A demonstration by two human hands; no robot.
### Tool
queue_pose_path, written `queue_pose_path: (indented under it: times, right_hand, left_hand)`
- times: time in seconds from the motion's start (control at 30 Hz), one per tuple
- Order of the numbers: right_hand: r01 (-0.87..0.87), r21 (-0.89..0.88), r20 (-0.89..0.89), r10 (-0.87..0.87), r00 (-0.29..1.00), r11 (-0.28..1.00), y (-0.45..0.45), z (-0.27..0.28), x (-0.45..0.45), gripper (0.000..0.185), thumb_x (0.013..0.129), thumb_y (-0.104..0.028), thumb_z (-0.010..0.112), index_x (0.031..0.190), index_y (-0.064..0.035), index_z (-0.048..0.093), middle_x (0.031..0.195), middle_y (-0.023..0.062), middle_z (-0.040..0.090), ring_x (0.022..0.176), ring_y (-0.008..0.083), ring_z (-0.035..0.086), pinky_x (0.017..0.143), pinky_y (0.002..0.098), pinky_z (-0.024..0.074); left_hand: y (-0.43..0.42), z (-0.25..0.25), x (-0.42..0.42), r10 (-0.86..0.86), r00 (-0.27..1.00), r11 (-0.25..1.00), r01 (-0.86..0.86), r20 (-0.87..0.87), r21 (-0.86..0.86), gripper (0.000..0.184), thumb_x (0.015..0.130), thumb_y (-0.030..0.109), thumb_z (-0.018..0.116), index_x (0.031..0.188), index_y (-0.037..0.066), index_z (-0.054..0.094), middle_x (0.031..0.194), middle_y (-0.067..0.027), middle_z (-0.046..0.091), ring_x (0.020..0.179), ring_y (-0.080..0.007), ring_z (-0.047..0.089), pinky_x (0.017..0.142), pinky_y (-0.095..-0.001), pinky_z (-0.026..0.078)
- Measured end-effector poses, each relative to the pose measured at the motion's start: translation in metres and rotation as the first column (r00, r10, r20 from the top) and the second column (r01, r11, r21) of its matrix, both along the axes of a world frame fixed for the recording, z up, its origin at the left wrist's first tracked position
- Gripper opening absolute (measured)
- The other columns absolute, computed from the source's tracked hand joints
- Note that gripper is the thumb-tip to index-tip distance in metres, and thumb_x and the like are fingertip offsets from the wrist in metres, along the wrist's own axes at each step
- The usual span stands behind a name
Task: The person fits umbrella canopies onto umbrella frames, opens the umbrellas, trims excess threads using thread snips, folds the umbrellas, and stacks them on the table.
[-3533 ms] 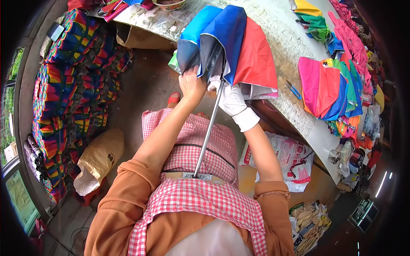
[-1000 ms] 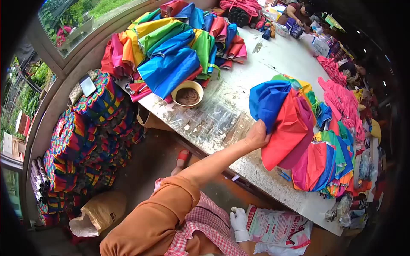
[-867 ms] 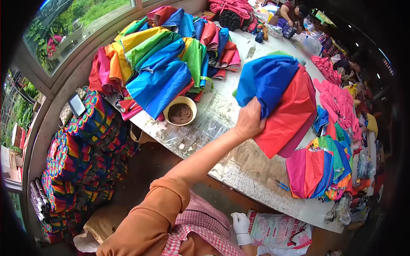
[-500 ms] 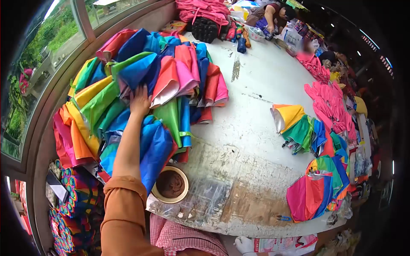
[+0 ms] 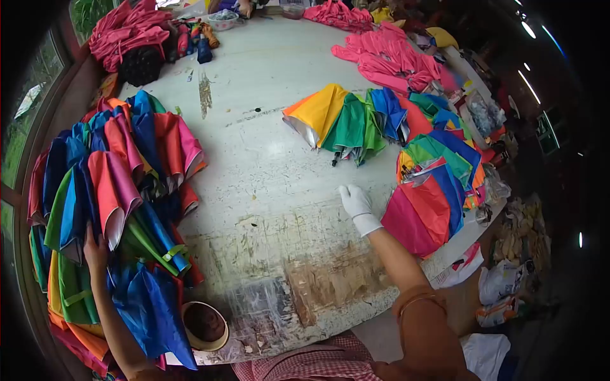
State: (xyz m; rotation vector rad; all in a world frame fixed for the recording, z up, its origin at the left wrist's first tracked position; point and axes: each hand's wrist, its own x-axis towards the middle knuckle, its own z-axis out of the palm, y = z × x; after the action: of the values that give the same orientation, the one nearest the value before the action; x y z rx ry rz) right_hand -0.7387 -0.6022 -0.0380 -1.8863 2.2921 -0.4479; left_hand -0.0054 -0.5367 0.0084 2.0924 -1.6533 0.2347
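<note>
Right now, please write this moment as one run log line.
left hand: at umbrella pile, grip unclear | gloved right hand: nothing visibly held, over white table | bowl: near table edge, beside pile

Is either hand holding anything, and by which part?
The gloved right hand holds nothing visible. The left hand is among the colourful umbrellas; whether it grips one cannot be told.
</note>
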Motion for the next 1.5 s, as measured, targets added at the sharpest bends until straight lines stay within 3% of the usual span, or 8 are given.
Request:
queue_pose_path:
  times: [0.23,0.37,0.63,0.7,0.87,1.1,1.3,1.5]
  right_hand:
    - [0.16,0.026,0.365,-0.158,0.918,0.987,-0.126,-0.052,-0.002,0.032,0.08,-0.033,0.061,0.07,-0.0032,0.06,0.059,0.0128,0.059,0.049,0.0255,0.059,0.046,0.0396,0.0467]
    - [-0.057,0.192,0.975,-0.183,0.128,0.98,-0.061,0.028,0.002,0.022,0.078,-0.019,0.063,0.064,-0.0042,0.055,0.051,0.0031,0.052,0.037,0.0126,0.047,0.035,0.0267,0.0388]
    - [-0.579,0.214,0.975,-0.135,0.177,0.786,0.153,0.13,0.026,0.027,0.089,-0.024,0.056,0.072,-0.0037,0.059,0.052,-0.0002,0.05,0.037,0.0072,0.043,0.036,0.0231,0.0338]
    - [-0.703,0.237,0.955,-0.027,0.296,0.671,0.205,0.143,-0.008,0.025,0.09,-0.023,0.055,0.076,-0.002,0.059,0.055,0.0005,0.052,0.042,0.0079,0.047,0.041,0.0245,0.0387]
    - [-0.607,-0.082,0.933,0.275,0.233,0.79,0.295,0.139,-0.003,0.02,0.092,-0.019,0.051,0.094,-0.0005,0.058,0.066,-0.0006,0.056,0.058,0.0056,0.053,0.048,0.0216,0.0404]
    - [-0.489,-0.177,0.529,-0.336,-0.779,0.854,0.376,0.187,0.087,0.031,0.098,-0.02,0.037,0.117,-0.0015,0.053,0.048,-0.0074,0.03,0.034,0.0044,0.025,0.036,0.0211,0.0218]
    - [-0.3,-0.128,0.939,0.018,-0.343,0.945,0.449,0.21,0.103,0.031,0.098,-0.019,0.039,0.117,0.0028,0.052,0.05,-0.0082,0.027,0.035,0.0028,0.023,0.036,0.0183,0.0218]
    - [-0.534,-0.403,0.301,-0.443,-0.845,0.743,0.476,0.236,0.11,0.035,0.099,-0.023,0.035,0.124,-0.0003,0.046,0.046,-0.0087,0.031,0.032,0.0028,0.028,0.036,0.0195,0.0253]
  left_hand:
    - [0.088,0.109,-0.249,-0.147,0.746,0.932,-0.114,-0.649,-0.343,0.022,0.089,0.004,0.05,0.108,-0.002,0.059,0.103,-0.0074,0.061,0.095,-0.0147,0.057,0.088,-0.0273,0.043]
    - [0.063,0.067,-0.397,0.077,-0.023,0.97,0.234,-0.997,0.07,0.032,0.091,0.024,0.053,0.11,-0.001,0.057,0.101,-0.0088,0.061,0.095,-0.0176,0.059,0.084,-0.0305,0.045]
    - [-0.006,-0.026,-0.53,0.108,-0.956,0.668,0.272,-0.272,-0.692,0.054,0.092,0.046,0.046,0.128,0.005,0.042,0.114,-0.014,0.055,0.105,-0.0221,0.054,0.09,-0.0345,0.045]
    - [0.012,0.053,-0.533,-0.409,-0.499,0.881,0.003,-0.764,-0.473,0.036,0.093,0.03,0.05,0.12,0.006,0.048,0.098,-0.0049,0.057,0.088,-0.0171,0.056,0.076,-0.0318,0.049]
    - [0.056,0.126,-0.479,-0.448,-0.375,0.819,0.191,-0.812,-0.541,0.036,0.094,0.03,0.048,0.121,0.005,0.046,0.11,-0.01,0.057,0.093,-0.0174,0.058,0.078,-0.033,0.05]
    - [0.19,0.183,-0.517,-0.273,-0.558,0.903,0.133,-0.784,-0.409,0.03,0.094,0.034,0.05,0.099,0.004,0.049,0.084,-0.0101,0.061,0.06,-0.0144,0.053,0.053,-0.0253,0.042]
    - [0.216,0.223,-0.489,-0.389,-0.303,0.893,0.109,-0.87,-0.437,0.031,0.092,0.031,0.053,0.086,0.001,0.055,0.07,-0.0094,0.06,0.053,-0.0158,0.057,0.049,-0.0272,0.047]
    - [0.256,0.251,-0.476,-0.211,-0.961,0.702,-0.021,-0.18,-0.712,0.026,0.094,0.03,0.051,0.092,0.004,0.056,0.075,-0.0105,0.058,0.057,-0.0126,0.051,0.05,-0.0224,0.045]
